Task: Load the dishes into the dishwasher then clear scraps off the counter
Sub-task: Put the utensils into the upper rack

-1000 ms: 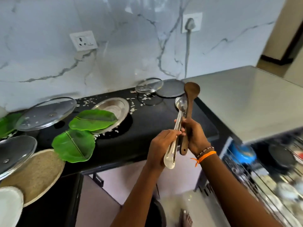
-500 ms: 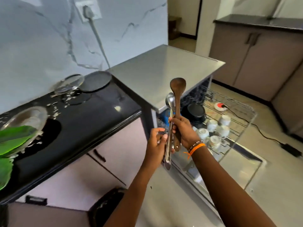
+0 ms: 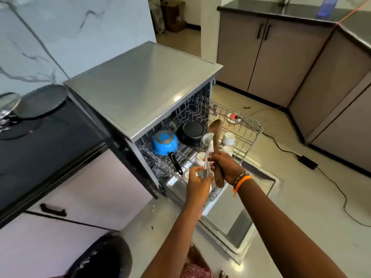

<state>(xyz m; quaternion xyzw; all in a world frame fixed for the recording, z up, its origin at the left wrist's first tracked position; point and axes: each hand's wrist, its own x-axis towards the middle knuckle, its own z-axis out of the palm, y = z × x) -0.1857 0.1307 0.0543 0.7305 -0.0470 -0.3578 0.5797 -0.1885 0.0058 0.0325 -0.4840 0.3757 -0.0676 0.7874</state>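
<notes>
My right hand (image 3: 226, 167) grips a wooden spoon (image 3: 215, 133) by its handle, bowl end up, above the dishwasher's pulled-out wire rack (image 3: 249, 125). Beside it stands a steel ladle (image 3: 206, 141), also upright; my left hand (image 3: 197, 184) pinches its lower handle, and my right fingers touch its shaft. Both hands hover over the open dishwasher door (image 3: 241, 223). In the rack sit a blue saucepan (image 3: 163, 144), a black pan (image 3: 191, 130) and several white cups (image 3: 228, 138).
The steel dishwasher top (image 3: 140, 85) is in the middle. The black counter (image 3: 46, 137) at left holds a dark lid (image 3: 40, 101) and a glass lid (image 3: 8, 103). A black bin (image 3: 102, 257) stands below. A cable (image 3: 331, 181) crosses the floor.
The view has swung right from the counter to the dishwasher. Both hands have carried the ladle and wooden spoon over the open rack.
</notes>
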